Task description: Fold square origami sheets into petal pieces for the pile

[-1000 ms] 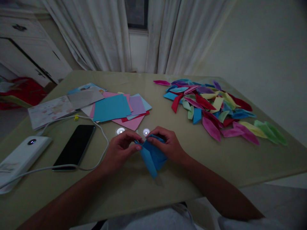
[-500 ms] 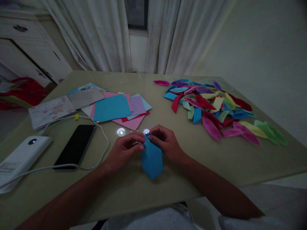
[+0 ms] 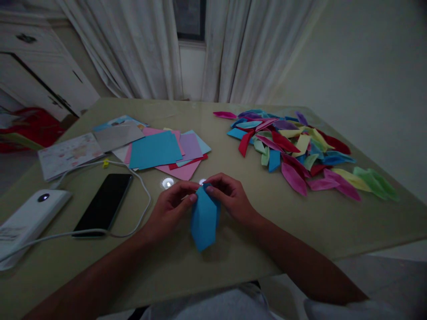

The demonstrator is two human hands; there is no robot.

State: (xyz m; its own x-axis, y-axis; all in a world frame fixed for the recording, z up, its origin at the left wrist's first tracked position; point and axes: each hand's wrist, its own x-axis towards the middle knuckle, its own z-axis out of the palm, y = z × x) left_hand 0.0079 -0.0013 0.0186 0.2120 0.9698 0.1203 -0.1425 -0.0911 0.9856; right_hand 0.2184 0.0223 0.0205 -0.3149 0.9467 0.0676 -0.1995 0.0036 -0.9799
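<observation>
A folded piece of blue paper (image 3: 204, 222) hangs between my two hands, its pointed end toward me just above the table. My left hand (image 3: 171, 206) pinches its upper left edge between thumb and fingers. At the top right corner, my right hand (image 3: 231, 195) grips it with thumb and forefinger. My fingers partly hide the paper's top. Beyond my left hand lies a stack of coloured square sheets with a blue sheet (image 3: 155, 150) uppermost. To the far right spreads a heap of folded paper pieces (image 3: 283, 140) in many colours.
Left of my arm lie a black phone (image 3: 103, 204), a white power bank (image 3: 31, 226) and a looping white cable (image 3: 147, 186). A printed card (image 3: 71, 153) rests behind them. The table (image 3: 267, 249) ends close to my body; curtains (image 3: 133, 49) hang beyond it.
The blue paper has turned in my fingers, its lower point swinging to the left and a side flap now showing on the right. Both hands stay in nearly the same place.
</observation>
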